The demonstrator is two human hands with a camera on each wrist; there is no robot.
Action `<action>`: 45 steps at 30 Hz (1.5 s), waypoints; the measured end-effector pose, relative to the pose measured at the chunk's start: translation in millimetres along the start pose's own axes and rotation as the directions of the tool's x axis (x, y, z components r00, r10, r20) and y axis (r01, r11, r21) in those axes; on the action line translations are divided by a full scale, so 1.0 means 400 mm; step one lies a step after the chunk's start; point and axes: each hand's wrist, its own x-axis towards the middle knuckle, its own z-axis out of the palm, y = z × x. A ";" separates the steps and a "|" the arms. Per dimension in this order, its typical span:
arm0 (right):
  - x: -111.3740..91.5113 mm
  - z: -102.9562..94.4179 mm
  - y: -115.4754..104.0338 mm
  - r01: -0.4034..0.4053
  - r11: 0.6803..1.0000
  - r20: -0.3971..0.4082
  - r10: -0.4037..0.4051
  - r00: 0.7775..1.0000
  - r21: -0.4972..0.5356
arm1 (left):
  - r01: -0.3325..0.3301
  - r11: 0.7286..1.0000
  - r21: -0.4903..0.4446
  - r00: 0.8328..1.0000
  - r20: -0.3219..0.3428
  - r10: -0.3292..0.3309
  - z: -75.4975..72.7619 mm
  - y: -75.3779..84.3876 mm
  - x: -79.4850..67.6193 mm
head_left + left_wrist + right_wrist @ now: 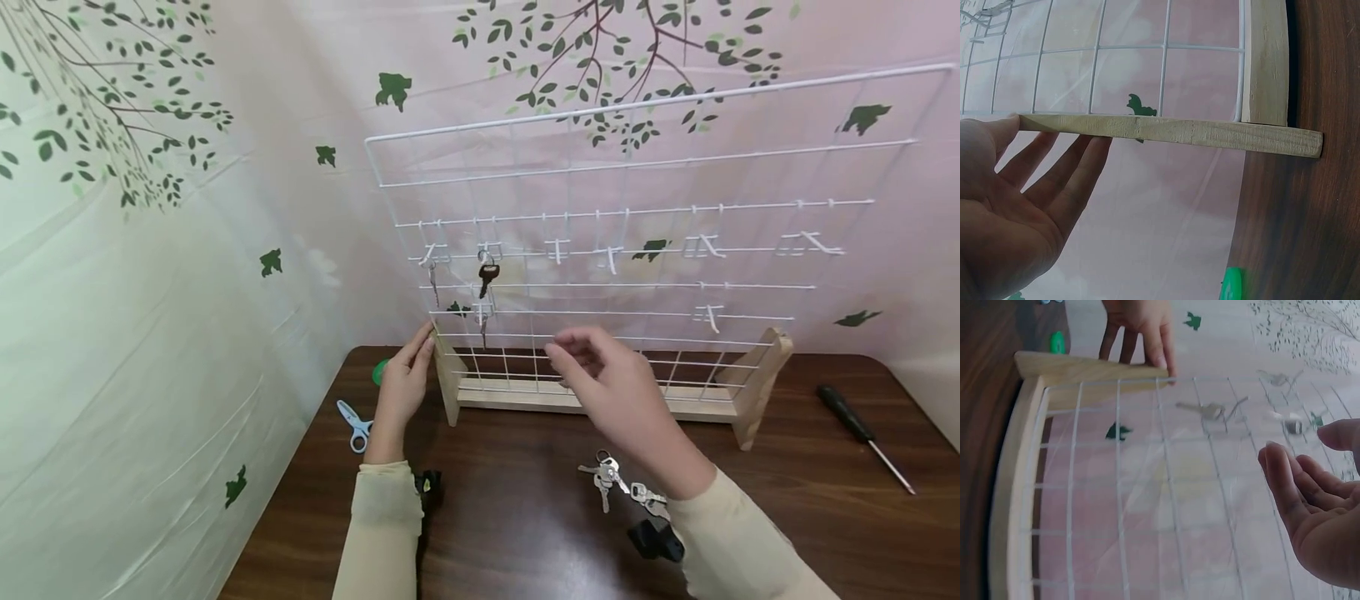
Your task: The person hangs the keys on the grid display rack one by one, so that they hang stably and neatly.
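Observation:
My left hand grips the wooden side panel of a white wire grid rack, thumb on one side and fingers on the other. In front of the grid hovers my right hand, its fingers loosely bent; the right wrist view shows nothing between thumb and fingers. A black-headed key hangs from a hook at the rack's left part. To its left hangs a silver key, and another key hangs lower down. Below my right hand, a bunch of keys lies on the table near more silver keys.
White hooks, including one at the lower right, are fixed to the grid. Light-blue scissors and a green object lie left of the rack. A screwdriver lies at the right on the dark wooden table.

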 end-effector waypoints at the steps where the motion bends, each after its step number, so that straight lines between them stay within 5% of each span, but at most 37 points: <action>1: -0.014 -0.006 0.011 -0.010 1.000 -0.004 0.010 1.000 0.006 | -0.001 1.000 0.003 1.000 0.001 0.001 -0.001 -0.001 -0.001; 8: -0.089 -0.033 0.104 -0.122 0.992 -0.025 0.121 0.992 -0.031 | -0.018 1.000 0.007 1.000 -0.001 0.018 -0.003 -0.005 0.001; 22: -0.174 0.025 0.341 -0.293 0.911 0.185 0.354 0.917 -0.290 | -0.019 1.000 0.010 1.000 0.004 0.018 -0.001 -0.007 -0.003; 29: -0.185 0.044 0.378 -0.327 0.897 0.215 0.397 0.892 -0.296 | -0.024 1.000 0.005 1.000 0.001 0.024 -0.001 -0.003 -0.002; 45: -0.174 0.073 0.395 -0.325 0.886 0.210 0.404 0.890 -0.330 | -0.015 1.000 0.007 1.000 0.000 0.015 0.000 -0.005 -0.003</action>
